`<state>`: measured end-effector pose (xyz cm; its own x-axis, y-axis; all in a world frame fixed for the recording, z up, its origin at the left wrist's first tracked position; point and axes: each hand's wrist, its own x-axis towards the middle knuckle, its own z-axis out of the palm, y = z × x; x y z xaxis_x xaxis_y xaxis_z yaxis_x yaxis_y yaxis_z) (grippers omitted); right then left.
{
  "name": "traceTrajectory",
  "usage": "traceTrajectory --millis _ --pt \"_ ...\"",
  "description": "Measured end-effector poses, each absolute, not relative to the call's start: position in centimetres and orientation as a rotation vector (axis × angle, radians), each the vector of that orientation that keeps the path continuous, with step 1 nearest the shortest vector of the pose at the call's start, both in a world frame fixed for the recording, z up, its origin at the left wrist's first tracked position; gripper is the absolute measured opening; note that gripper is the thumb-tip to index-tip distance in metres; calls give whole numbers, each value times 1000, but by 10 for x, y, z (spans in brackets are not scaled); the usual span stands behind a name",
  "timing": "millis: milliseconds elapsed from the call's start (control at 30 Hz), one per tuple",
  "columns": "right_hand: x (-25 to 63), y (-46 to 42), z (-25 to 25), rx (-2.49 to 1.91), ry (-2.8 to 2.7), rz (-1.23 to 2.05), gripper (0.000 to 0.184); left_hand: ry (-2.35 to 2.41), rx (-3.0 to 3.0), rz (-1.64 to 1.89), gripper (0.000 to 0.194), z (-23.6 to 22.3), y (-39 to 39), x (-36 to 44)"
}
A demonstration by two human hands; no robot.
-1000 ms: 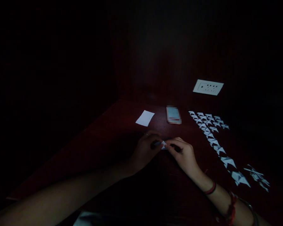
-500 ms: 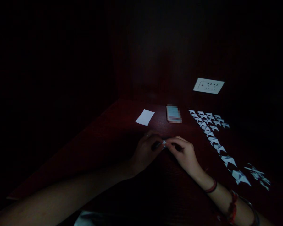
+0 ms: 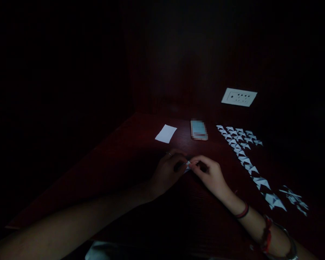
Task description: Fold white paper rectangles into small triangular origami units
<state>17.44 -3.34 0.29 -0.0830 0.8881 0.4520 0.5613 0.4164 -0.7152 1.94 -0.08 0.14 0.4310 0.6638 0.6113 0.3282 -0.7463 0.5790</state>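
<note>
A small piece of folded white paper is pinched between both hands above the dark red table. My left hand grips its left side between thumb and fingers, and a ring shows on one finger. From the right, my right hand pinches the other side; bracelets circle that wrist. The fingers cover much of the paper, so its full shape cannot be made out. Beyond my left hand lies a flat white sheet of paper. A phone, its screen blurred, lies to the right of that sheet.
Rows of folded white paper pieces run along the table's right side. Near them sits a small heap of thin paper strips. A white wall socket is set above the table's back edge. The surroundings are very dark.
The folded paper has turned slightly between my fingers, and a little more of its lower part shows below them. Both hands stay almost in place, and the other things lie as before.
</note>
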Motion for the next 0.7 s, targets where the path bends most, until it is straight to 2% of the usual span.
traceTrajectory --millis 133,300,500,700 --pt "178 -32 3 -1259 -1780 437 16 793 2329 1229 11 -1 2 18" --pt "180 -33 7 -1224 -1888 354 12 768 2368 1195 9 -2 4 17" --pt "182 -32 6 -1245 -1871 339 14 813 2229 1095 20 -7 8 18" --pt "185 -31 5 -1290 -1883 338 17 787 2131 1003 21 -8 10 18"
